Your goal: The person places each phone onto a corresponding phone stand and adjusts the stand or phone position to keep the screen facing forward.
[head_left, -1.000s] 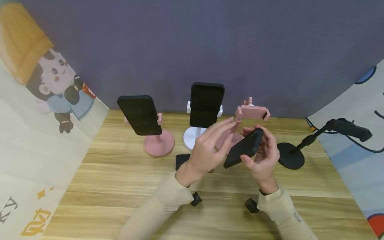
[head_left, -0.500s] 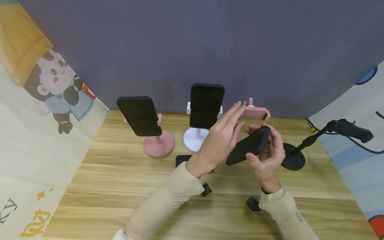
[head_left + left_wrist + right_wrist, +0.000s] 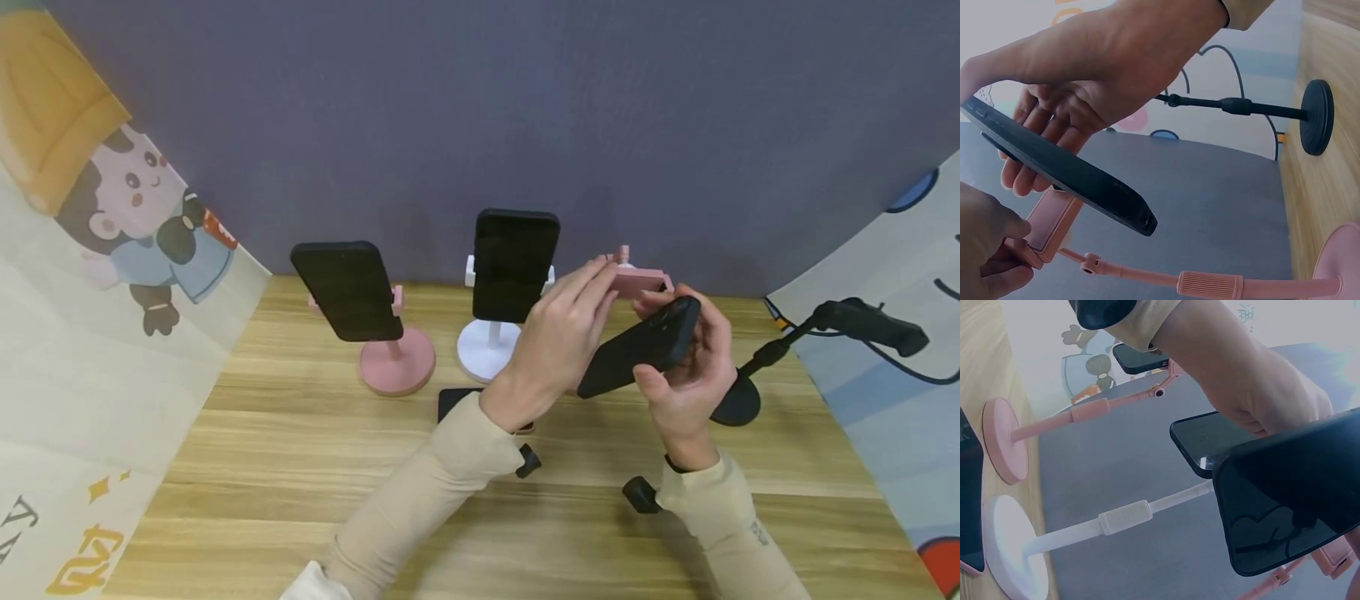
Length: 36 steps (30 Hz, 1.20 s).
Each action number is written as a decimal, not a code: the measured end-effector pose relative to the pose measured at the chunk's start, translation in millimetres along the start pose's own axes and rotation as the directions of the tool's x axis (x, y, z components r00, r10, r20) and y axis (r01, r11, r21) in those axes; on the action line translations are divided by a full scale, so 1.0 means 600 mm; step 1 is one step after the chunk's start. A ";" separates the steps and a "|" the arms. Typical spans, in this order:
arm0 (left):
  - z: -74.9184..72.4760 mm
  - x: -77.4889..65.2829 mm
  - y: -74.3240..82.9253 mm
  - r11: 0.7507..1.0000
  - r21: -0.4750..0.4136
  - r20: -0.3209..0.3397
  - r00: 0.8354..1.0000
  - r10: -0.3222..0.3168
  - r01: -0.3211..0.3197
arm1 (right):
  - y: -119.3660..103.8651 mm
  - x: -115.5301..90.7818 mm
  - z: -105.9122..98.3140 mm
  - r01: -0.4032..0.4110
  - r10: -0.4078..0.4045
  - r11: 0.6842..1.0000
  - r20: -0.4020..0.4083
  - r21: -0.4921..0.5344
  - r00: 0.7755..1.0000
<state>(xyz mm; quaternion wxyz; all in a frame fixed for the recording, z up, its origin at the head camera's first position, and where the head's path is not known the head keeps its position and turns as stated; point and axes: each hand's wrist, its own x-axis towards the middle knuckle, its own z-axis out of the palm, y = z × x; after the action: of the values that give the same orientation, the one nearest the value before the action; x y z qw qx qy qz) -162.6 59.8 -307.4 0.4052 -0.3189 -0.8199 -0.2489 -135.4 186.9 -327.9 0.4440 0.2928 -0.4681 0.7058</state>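
Note:
My right hand [image 3: 701,367] holds a black smartphone [image 3: 637,346], tilted, thumb on one edge and fingers at the other. Just behind it is the right-hand pink phone stand, whose clamp [image 3: 639,282] has no phone in it. My left hand [image 3: 555,333] pinches the clamp's left end; in the left wrist view its thumb and fingers [image 3: 1013,222] close on that end. The phone is close to the clamp [image 3: 1052,219], its screen [image 3: 1297,506] facing the right wrist camera. The head view hides most of this stand's pole and base behind my hands.
Black phones stand in a pink stand [image 3: 397,361] at left and a white stand [image 3: 480,350] in the middle. Another phone [image 3: 454,400] lies flat, partly under my left forearm. A black stand [image 3: 738,404] is at right. A grey-blue panel [image 3: 480,100] rises behind the table.
My left hand has moved right and up from beside the pink clamp onto its left end. The right hand has shifted right and slightly up with the smartphone, which has tilted flatter.

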 end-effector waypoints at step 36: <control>-0.014 0.005 0.002 0.999 0.054 0.085 0.996 -0.003 -0.002 | -0.021 0.072 0.017 -0.038 0.077 0.970 0.157 -0.240 0.985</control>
<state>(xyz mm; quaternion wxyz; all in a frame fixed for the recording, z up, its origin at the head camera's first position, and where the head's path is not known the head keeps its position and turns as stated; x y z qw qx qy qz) -158.7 56.3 -300.4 0.3781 -0.3178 -0.8430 -0.2129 -142.8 194.8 -283.1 0.4147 0.2816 -0.5921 0.6310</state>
